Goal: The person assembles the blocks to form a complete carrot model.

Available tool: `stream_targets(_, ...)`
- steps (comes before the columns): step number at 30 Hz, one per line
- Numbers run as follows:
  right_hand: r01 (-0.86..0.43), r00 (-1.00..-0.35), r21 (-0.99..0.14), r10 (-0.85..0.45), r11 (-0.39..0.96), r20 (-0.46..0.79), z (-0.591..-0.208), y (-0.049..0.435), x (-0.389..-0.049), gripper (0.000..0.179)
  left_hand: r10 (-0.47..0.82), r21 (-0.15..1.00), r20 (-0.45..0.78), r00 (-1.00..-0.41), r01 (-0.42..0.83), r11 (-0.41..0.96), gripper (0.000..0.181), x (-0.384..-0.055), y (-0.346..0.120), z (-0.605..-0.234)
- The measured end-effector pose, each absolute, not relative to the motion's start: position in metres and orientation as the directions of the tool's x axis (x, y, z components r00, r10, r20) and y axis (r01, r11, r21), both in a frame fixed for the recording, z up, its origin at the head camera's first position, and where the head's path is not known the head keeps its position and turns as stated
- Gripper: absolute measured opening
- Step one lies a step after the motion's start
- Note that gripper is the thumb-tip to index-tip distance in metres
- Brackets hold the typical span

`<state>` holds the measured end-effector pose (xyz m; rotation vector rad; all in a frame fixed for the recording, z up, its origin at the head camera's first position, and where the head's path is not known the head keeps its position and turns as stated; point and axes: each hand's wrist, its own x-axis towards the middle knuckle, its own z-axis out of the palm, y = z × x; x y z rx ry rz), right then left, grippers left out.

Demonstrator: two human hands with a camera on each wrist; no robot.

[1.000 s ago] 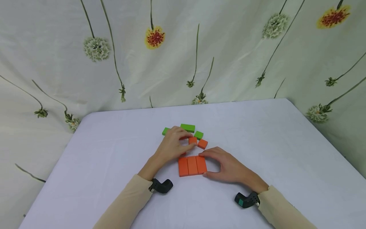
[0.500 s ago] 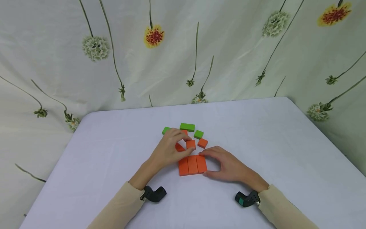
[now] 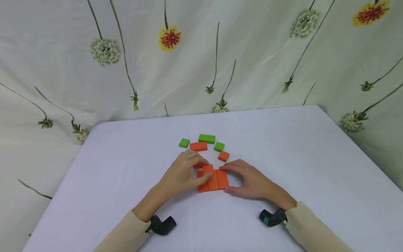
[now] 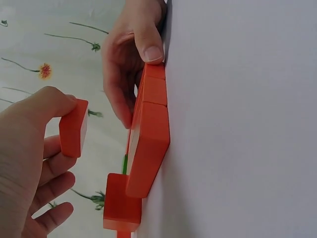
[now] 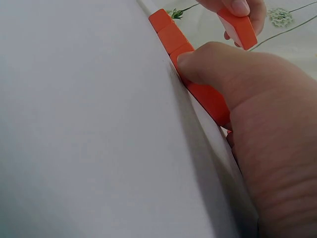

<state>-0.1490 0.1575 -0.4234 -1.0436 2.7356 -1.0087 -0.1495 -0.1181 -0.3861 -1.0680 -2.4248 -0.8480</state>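
My left hand (image 3: 181, 175) pinches a small orange block (image 3: 208, 169) between thumb and fingers. In the left wrist view this block (image 4: 73, 130) hangs above the table, apart from the row. Below it, three orange blocks (image 3: 213, 182) lie side by side in a row, partly covered by the left hand in the head view. My right hand (image 3: 252, 181) holds the right-end block (image 3: 223, 180) of that row, thumb at its near end and fingers at its far end. Another orange block (image 4: 122, 201) lies beyond the row, mostly hidden behind the left hand in the head view.
Farther back lie a long orange block (image 3: 198, 146), a long green block (image 3: 206, 138), two small green blocks (image 3: 184, 142) and a small orange block (image 3: 224, 156). A white cloth covers the table (image 3: 283, 147); a flowered curtain (image 3: 195, 70) hangs behind it.
The left hand has brought the small orange block nearer and slightly left, from beside the far blocks to above the row. The right hand has stayed at the row's right end.
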Motion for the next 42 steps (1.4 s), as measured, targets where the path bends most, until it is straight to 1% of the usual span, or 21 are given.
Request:
stream_targets(2,-0.578,-0.774,-0.595,-0.606,0.558,0.183,-0.424,0.158,-0.149,0.059,0.549,0.372,0.541,-0.637,0.767,0.523,0.021,-0.147,-0.118,-0.387)
stream_targets(5,-0.583,-0.772,-0.594,-0.606,0.554,0.191,-0.425,0.158,-0.15,0.059,0.562,0.374,0.53,-0.635,0.769,0.518,0.021,-0.142,-0.118,-0.389)
stream_targets(9,-0.591,-0.767,-0.591,-0.61,0.549,0.2,-0.426,0.158,-0.15,0.059,0.574,0.387,0.49,-0.656,0.754,0.531,0.024,-0.135,-0.119,-0.391)
stream_targets(13,-0.589,-0.766,-0.595,-0.612,0.547,0.196,-0.426,0.158,-0.15,0.059,0.592,0.394,0.46,-0.661,0.75,0.531,0.026,-0.129,-0.12,-0.393)
stream_targets(23,-0.596,-0.767,-0.582,-0.607,0.553,0.209,-0.425,0.157,-0.149,0.059,0.625,0.336,0.487,-0.61,0.791,0.511,0.025,-0.126,-0.12,-0.4)
stream_targets(33,-0.601,-0.763,-0.581,-0.609,0.548,0.215,-0.424,0.156,-0.148,0.059,0.654,0.318,0.436,-0.618,0.786,0.531,0.025,-0.118,-0.118,-0.4)
stream_targets(38,-0.599,-0.765,-0.581,-0.609,0.551,0.211,-0.425,0.156,-0.149,0.059,0.663,0.306,0.402,-0.632,0.775,0.553,0.025,-0.116,-0.118,-0.401)
stream_targets(40,-0.598,-0.765,-0.584,-0.608,0.549,0.212,-0.426,0.156,-0.149,0.059,0.665,0.298,0.401,-0.629,0.777,0.555,0.025,-0.115,-0.118,-0.402)
stream_targets(42,-0.597,-0.765,-0.585,-0.608,0.548,0.212,-0.427,0.156,-0.149,0.059,0.67,0.283,0.419,-0.614,0.789,0.546,0.026,-0.115,-0.118,-0.404)
